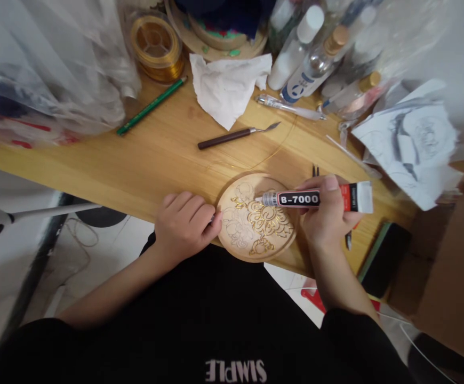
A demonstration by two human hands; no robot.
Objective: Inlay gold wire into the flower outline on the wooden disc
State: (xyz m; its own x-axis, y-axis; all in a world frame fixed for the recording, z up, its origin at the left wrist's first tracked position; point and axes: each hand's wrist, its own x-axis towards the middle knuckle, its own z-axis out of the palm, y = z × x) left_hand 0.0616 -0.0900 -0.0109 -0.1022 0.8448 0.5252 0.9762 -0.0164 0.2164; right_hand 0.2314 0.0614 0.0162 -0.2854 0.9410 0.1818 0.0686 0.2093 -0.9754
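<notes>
My right hand (328,213) is closed around a glue tube (299,199) marked B-7000, held nearly level. Its pale nozzle points left, over the upper part of a round wooden disc (226,200). Gold outlines of flowers stand out on the disc's middle and right, while pencil-like lines mark its left side. At the disc's left edge, my left hand (188,221) is curled with the thumb against the fingers. A small dark bit shows by the thumb, too little to name. The disc sits at the table's near edge, in front of a black shirt.
Behind the disc lie a dark-handled palette knife (228,138), a green pencil (152,105), a crumpled tissue (230,88) and a clear pen (290,106). A gold wire spool (156,48) and several bottles (306,69) stand farther back. Sketch papers (412,138) and a cardboard box (454,277) are right.
</notes>
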